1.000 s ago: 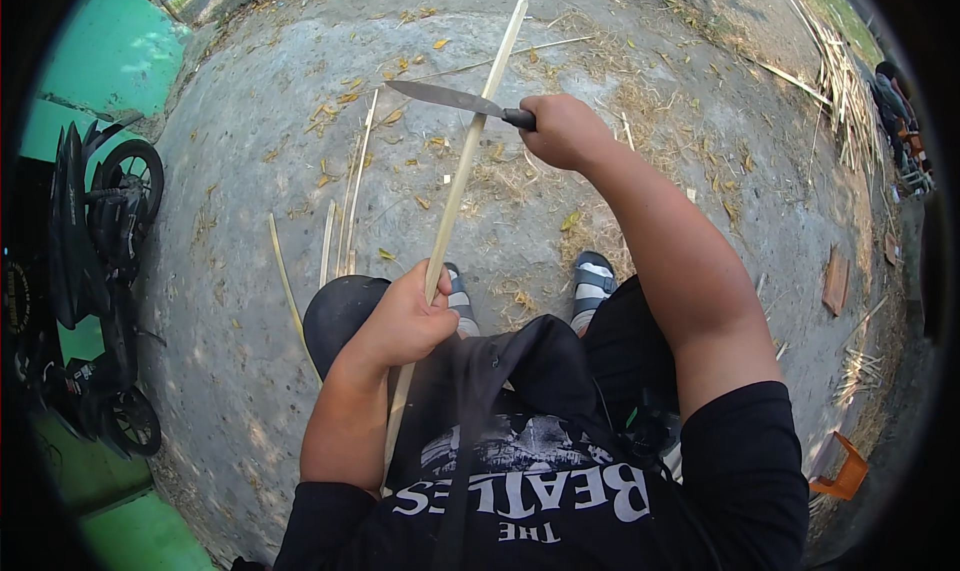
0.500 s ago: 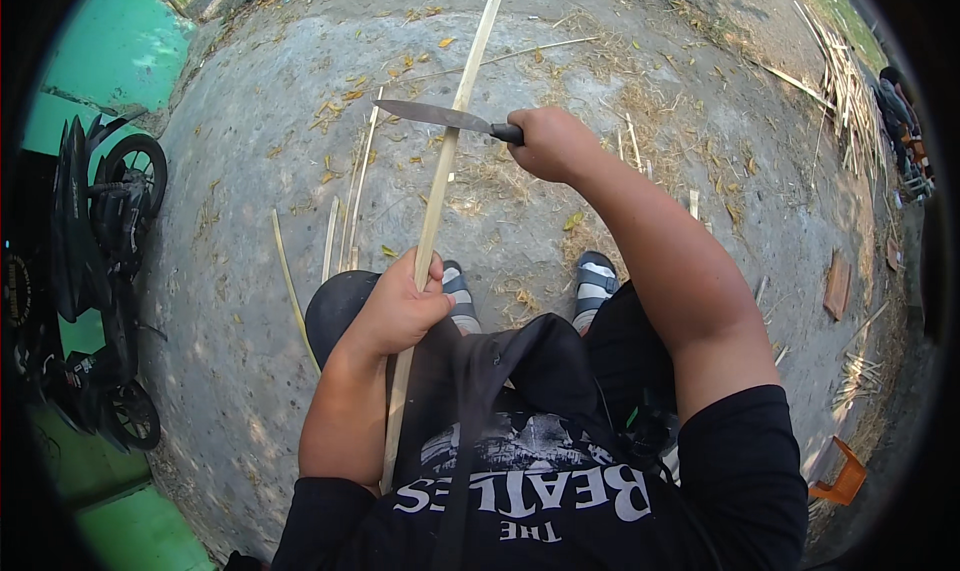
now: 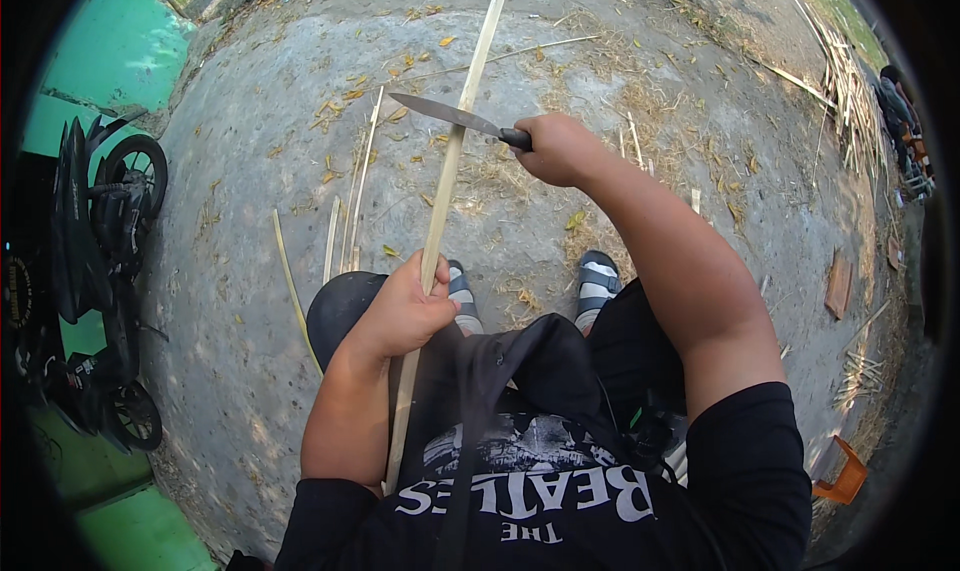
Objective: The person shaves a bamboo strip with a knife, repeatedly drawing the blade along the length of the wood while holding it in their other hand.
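My left hand (image 3: pixel 408 306) is closed around a long pale strip, which looks like split bamboo (image 3: pixel 447 176). The strip runs from beside my left forearm, over my left thigh, and out ahead to the far side. In my right hand (image 3: pixel 560 149) is the black handle of a knife (image 3: pixel 440 110) with a broad, pointed, dull-grey blade. That blade lies across the strip, well beyond my left fist, its tip pointing left. Whether the edge has bitten into the strip cannot be made out.
Several thin strips (image 3: pixel 362 176) lie on the concrete ahead of my left knee. Dry leaves and shavings (image 3: pixel 490 176) litter the ground. A strip pile (image 3: pixel 850 101) lies far right, near a brown wooden block (image 3: pixel 838 284) and an orange object (image 3: pixel 845 471). A black motorcycle (image 3: pixel 105 281) stands left.
The knife has shifted slightly to the right and nearer along the strip, and its blade is more tilted. My left hand keeps its hold almost in the same place.
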`<control>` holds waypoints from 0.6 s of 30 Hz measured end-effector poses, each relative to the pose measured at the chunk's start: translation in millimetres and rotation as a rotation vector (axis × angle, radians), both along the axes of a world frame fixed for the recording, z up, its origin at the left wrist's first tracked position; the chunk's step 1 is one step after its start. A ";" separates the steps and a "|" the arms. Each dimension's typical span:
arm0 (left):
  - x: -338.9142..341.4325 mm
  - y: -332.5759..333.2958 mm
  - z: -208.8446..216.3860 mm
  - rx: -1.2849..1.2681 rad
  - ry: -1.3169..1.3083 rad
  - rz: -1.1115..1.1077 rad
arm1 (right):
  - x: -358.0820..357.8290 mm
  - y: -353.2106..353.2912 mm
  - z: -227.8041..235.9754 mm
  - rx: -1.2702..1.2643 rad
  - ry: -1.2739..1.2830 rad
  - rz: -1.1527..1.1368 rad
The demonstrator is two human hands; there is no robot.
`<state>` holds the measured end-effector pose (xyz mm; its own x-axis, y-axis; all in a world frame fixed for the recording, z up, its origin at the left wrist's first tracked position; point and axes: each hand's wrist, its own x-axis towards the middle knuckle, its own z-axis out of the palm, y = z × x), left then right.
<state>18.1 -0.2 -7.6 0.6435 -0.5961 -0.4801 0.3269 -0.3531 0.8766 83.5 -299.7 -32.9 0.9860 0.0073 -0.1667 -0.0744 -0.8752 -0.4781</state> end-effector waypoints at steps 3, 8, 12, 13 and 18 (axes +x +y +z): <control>6.4 4.3 -0.4 -0.117 0.081 0.083 | -4.1 20.0 0.8 0.089 -0.037 -0.006; 5.8 3.1 -3.1 -0.098 0.023 0.042 | -1.9 2.9 -0.2 0.063 -0.132 0.019; 6.4 4.1 1.6 -0.166 0.038 0.033 | -4.6 5.9 12.8 0.186 -0.107 0.033; 6.5 3.9 -0.4 -0.167 0.039 0.034 | -5.6 5.5 19.3 0.185 -0.106 0.035; 7.8 2.7 -0.1 -0.173 0.068 0.007 | -7.2 8.2 29.0 -0.028 0.006 0.213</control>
